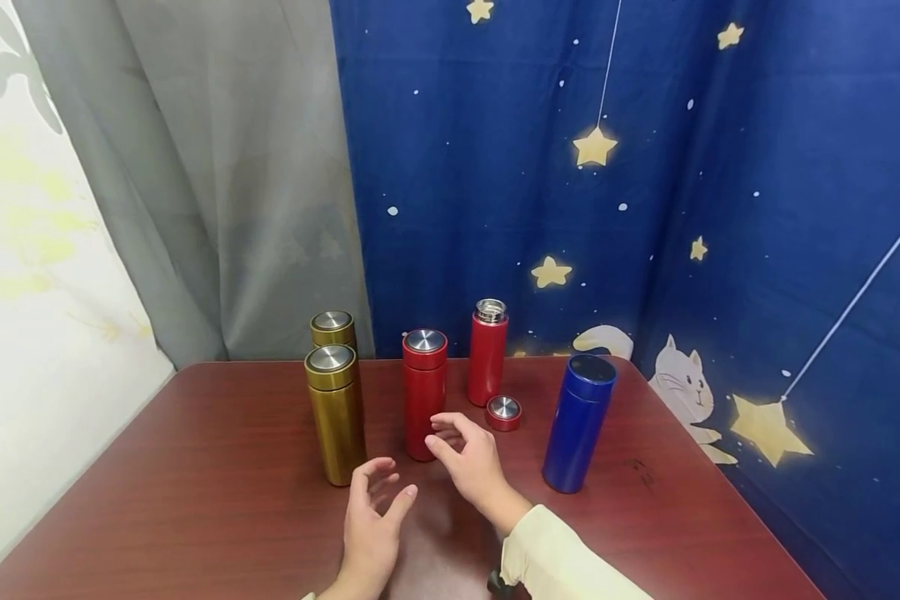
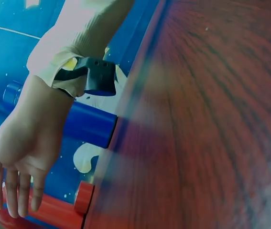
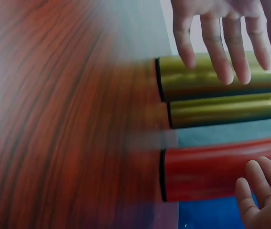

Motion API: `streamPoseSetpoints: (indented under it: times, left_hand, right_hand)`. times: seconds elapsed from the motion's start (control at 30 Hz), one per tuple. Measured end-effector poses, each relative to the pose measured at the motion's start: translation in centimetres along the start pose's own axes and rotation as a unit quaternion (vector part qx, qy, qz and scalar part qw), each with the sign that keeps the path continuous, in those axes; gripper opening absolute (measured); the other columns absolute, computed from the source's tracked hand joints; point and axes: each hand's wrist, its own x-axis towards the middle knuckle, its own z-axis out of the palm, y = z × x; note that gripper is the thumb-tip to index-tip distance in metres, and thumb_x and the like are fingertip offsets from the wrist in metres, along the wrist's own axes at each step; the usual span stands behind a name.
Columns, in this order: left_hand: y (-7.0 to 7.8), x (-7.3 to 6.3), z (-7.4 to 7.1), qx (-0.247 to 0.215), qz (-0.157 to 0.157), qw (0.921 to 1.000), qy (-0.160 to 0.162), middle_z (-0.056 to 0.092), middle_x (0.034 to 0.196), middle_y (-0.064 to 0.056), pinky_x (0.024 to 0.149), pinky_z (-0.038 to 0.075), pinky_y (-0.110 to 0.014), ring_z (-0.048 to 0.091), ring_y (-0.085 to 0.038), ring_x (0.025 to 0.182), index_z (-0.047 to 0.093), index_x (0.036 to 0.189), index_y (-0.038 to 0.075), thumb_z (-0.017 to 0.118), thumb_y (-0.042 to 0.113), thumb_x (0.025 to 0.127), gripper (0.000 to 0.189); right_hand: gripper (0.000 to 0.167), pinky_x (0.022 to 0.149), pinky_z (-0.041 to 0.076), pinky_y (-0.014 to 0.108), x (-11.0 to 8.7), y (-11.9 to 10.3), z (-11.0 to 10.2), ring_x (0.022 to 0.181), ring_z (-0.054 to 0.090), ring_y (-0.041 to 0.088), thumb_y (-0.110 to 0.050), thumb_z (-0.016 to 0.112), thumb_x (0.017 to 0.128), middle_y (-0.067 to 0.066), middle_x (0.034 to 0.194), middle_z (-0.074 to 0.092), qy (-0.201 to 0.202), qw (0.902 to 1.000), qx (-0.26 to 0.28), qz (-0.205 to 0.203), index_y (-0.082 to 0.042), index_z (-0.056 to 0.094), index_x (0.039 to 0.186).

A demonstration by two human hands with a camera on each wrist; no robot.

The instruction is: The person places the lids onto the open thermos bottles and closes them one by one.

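My left hand (image 1: 375,525) hovers above the table's near part, fingers loosely bent with nothing in them, close to the front gold thermos (image 1: 337,433). My right hand (image 1: 472,462) is held just in front of the capped red thermos (image 1: 423,392), thumb and fingers apart; whether a fingertip touches it I cannot tell. In the right wrist view, right-hand fingers (image 3: 254,183) lie beside the red thermos (image 3: 207,171). Behind stands a second red thermos (image 1: 487,358) with its steel mouth uncovered. A red lid (image 1: 503,414) with a silver top lies at its foot.
A blue thermos (image 1: 579,425) stands upright to the right on the reddish-brown table (image 1: 217,517). Another gold thermos (image 1: 333,325) is partly hidden behind the front one. Grey curtain (image 1: 255,167) and blue star-patterned curtain (image 1: 480,150) hang behind the table's far edge.
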Motion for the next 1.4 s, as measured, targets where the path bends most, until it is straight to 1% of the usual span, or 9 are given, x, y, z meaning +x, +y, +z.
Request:
streamPoseSetpoints:
  times: [0.07,0.2,0.37,0.47,0.6,0.7,1.07,1.3,1.4]
  left_hand:
    - [0.0,-0.2,0.1,0.0,-0.01,0.9999,-0.01,0.055,0.119,-0.003,0.093,0.045,-0.034,0.055,-0.011,0.107,0.05,0.122,0.002,0.073,0.0,0.083,0.045]
    - [-0.1,-0.3,0.5,0.003,-0.016,0.9995,-0.026,0.055,0.121,-0.003,0.093,0.045,-0.037,0.056,-0.013,0.109,0.05,0.123,0.006,0.072,0.001,0.084,0.045]
    - [-0.2,-0.3,1.1,-0.002,-0.017,0.9991,-0.038,0.055,0.123,-0.003,0.093,0.045,-0.039,0.055,-0.015,0.111,0.051,0.124,0.006,0.073,0.002,0.084,0.046]
    - [-0.3,-0.3,1.5,-0.009,-0.02,0.9986,-0.049,0.054,0.124,-0.004,0.094,0.044,-0.041,0.054,-0.021,0.114,0.05,0.125,0.006,0.073,0.002,0.084,0.047]
    - [-0.3,-0.1,2.2,-0.016,-0.02,0.9977,-0.063,0.054,0.125,-0.004,0.095,0.043,-0.046,0.052,-0.026,0.116,0.05,0.127,0.006,0.072,0.002,0.085,0.048]
    - [-0.3,0.1,2.8,-0.023,-0.017,0.9971,-0.071,0.055,0.126,-0.005,0.096,0.041,-0.049,0.052,-0.024,0.116,0.05,0.127,0.006,0.072,0.003,0.085,0.048]
    - [0.0,0.4,4.4,-0.073,-0.007,0.9929,-0.093,0.055,0.129,-0.007,0.099,0.042,-0.045,0.052,-0.021,0.118,0.05,0.131,0.003,0.067,0.008,0.089,0.045]
    - [0.3,1.3,5.4,-0.096,-0.003,0.9887,-0.115,0.053,0.133,-0.009,0.102,0.039,-0.046,0.049,-0.025,0.123,0.048,0.134,0.005,0.064,0.006,0.09,0.046]
    - [0.3,2.0,5.8,-0.104,0.006,0.9861,-0.13,0.05,0.136,-0.011,0.105,0.036,-0.052,0.047,-0.028,0.126,0.046,0.136,0.005,0.062,0.008,0.092,0.048]
  right_hand:
    - [0.028,0.079,0.056,0.038,0.0,1.3,-0.2,0.088,0.068,0.025,-0.008,0.071,0.088,0.017,0.1,0.07,0.007,0.9999,-0.009,0.002,0.002,0.066,0.114]
    - [0.026,0.078,0.056,0.034,-0.1,2.4,-1.0,0.085,0.068,0.018,-0.013,0.072,0.088,0.013,0.097,0.072,0.023,0.9994,-0.027,0.001,-0.003,0.068,0.112]
    - [0.022,0.075,0.057,0.032,-0.3,3.2,-1.7,0.082,0.069,0.017,-0.012,0.073,0.086,0.006,0.091,0.072,0.045,0.9979,-0.046,-0.001,-0.008,0.069,0.108]
    - [0.022,0.074,0.057,0.033,-0.3,3.7,-1.9,0.081,0.069,0.017,-0.011,0.073,0.085,0.003,0.089,0.072,0.052,0.9972,-0.054,0.004,-0.008,0.069,0.107]
    - [0.022,0.074,0.057,0.035,-0.2,4.3,-2.3,0.081,0.069,0.021,-0.011,0.073,0.085,0.005,0.089,0.072,0.057,0.9965,-0.06,0.012,-0.006,0.069,0.107]
    - [0.024,0.075,0.057,0.035,-0.1,4.7,-2.5,0.083,0.069,0.023,-0.012,0.074,0.084,0.007,0.091,0.071,0.067,0.995,-0.07,0.022,-0.007,0.069,0.107]
    - [0.033,0.084,0.053,0.048,1.0,6.5,-3.2,0.097,0.063,0.035,-0.016,0.077,0.082,0.011,0.105,0.068,0.094,0.9867,-0.125,0.042,-0.007,0.068,0.113]
    - [0.041,0.091,0.048,0.046,1.8,7.1,-3.1,0.105,0.059,0.031,-0.019,0.079,0.08,0.013,0.111,0.067,0.106,0.9785,-0.164,0.067,-0.007,0.066,0.117]
    - [0.042,0.093,0.046,0.045,2.2,7.6,-3.1,0.105,0.058,0.03,-0.019,0.08,0.08,0.013,0.11,0.067,0.116,0.9753,-0.176,0.066,-0.004,0.066,0.117]
